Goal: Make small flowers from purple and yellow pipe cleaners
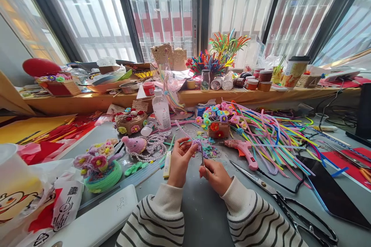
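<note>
- Daylight enters through barred windows (164,19) at twelve o'clock, over a crowded grey counter (199,212).
- At the centre of my view, the left hand (180,160) pinches a fuzzy lilac piece (196,145) between thumb and fingers, its pale stem (182,129) slanting toward eleven; I judge this grip offers the fluff to the blades.
- The right hand (216,173) is closed around slim scissors (202,154), tips upward beside the piece; I can't tell how far the blades are parted.
- Soft, crumbly clippings (213,152) lie near, toward two o'clock, probably because trimming happens above them.
- The hard pink glue gun (243,152) lies at three, probably for easy reach.
- Velvety, bendy stems (272,139) fan out at two; smooth round beads (158,148) coil at nine.
</note>
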Motion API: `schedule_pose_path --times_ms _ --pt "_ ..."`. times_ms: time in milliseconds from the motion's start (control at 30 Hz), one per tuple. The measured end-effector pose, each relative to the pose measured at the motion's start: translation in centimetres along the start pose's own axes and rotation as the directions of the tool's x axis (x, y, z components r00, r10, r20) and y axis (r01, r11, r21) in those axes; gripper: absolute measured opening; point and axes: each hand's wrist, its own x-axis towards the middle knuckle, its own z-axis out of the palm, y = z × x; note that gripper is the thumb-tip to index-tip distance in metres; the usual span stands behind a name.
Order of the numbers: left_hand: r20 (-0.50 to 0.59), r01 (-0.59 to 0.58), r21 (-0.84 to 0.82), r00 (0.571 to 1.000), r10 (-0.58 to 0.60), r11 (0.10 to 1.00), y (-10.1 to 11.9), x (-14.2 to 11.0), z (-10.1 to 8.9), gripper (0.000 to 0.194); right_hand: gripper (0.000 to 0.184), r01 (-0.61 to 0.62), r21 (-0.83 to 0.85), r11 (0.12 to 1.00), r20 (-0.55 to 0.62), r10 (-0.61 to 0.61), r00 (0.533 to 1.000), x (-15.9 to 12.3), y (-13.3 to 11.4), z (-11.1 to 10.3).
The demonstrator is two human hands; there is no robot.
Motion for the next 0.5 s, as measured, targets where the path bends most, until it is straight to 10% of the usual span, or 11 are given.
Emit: schedule_pose_path --times_ms 500 --pt "0.005 0.002 -0.019 1.000 -0.002 1.000 -0.07 0.01 0.03 0.032 0.060 0.034 0.102 0.994 0.022 -0.037 0.999 -0.09 -0.15 0.13"
